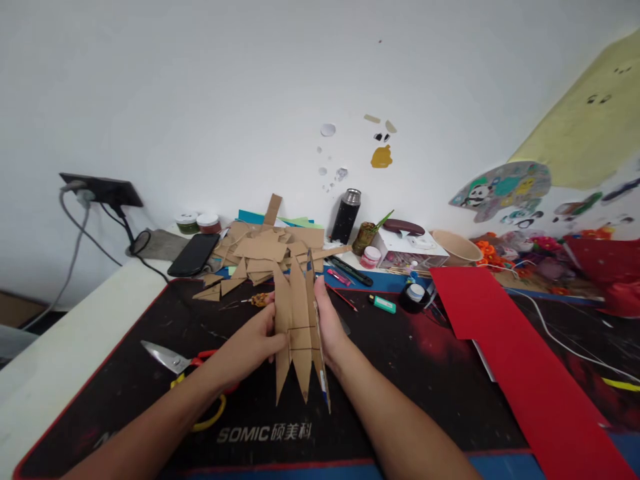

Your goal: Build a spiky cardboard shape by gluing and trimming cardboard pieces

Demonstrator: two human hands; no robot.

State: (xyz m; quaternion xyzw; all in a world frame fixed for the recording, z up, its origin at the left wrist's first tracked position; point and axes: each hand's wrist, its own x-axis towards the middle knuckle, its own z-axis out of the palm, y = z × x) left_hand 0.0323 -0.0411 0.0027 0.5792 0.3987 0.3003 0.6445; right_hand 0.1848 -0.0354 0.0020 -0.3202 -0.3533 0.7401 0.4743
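A folded piece of brown cardboard (301, 307) with long pointed tips at top and bottom is held above the dark desk mat. Dark drawn lines cross its middle panel. My left hand (267, 333) grips its left panel, the thumb resting on the front face. Against the right panel lies my right hand (327, 317), its fingers mostly behind the cardboard. Scissors (173, 360) with red handles lie under and beside my left forearm, and a yellow-handled pair (213, 417) is partly hidden there too. Just behind my left hand is a small tool with an amber-coloured handle (259, 300).
Cardboard scraps (260, 250) are heaped behind the mat, with a phone (194, 255) to their left. A black thermos (346, 217) stands by the wall. A teal lighter (383, 304) and an ink jar (414, 297) sit right of my hands. Red card (520, 360) covers the mat's right side.
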